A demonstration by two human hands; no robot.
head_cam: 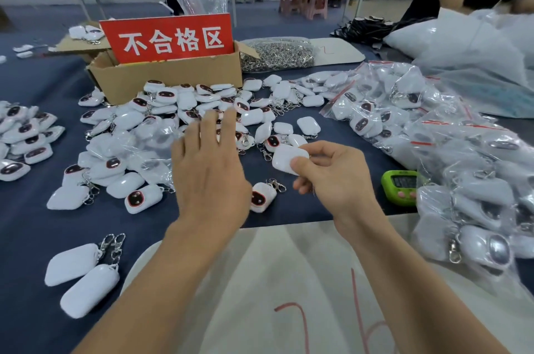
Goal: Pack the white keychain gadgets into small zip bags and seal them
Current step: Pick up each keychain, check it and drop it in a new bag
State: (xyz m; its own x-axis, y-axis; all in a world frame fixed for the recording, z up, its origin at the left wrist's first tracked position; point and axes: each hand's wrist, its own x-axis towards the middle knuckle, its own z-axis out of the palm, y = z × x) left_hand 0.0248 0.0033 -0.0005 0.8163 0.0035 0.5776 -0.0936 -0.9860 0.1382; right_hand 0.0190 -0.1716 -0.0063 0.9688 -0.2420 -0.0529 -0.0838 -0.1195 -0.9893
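The right hand (332, 177) pinches 1 white gadget (289, 158) between thumb and fingers, just above the dark table cloth (29, 238) near the middle. The left hand (208, 171) is released, fingers straight and spread, hovering over the near edge of the loose pile (202, 105); it grasps nothing.

On the right lies a big heap of bagged gadgets (433, 137) with red zip strips, so a good share looks done. Many unbagged pieces lie in the middle and on the left, so plenty is left. The held gadget is not yet in a bag. Clear film just left of the left hand may be empty bags; I cannot tell. A cardboard box (173, 76) stands behind the pile, and a green timer (400, 186) sits to the right.
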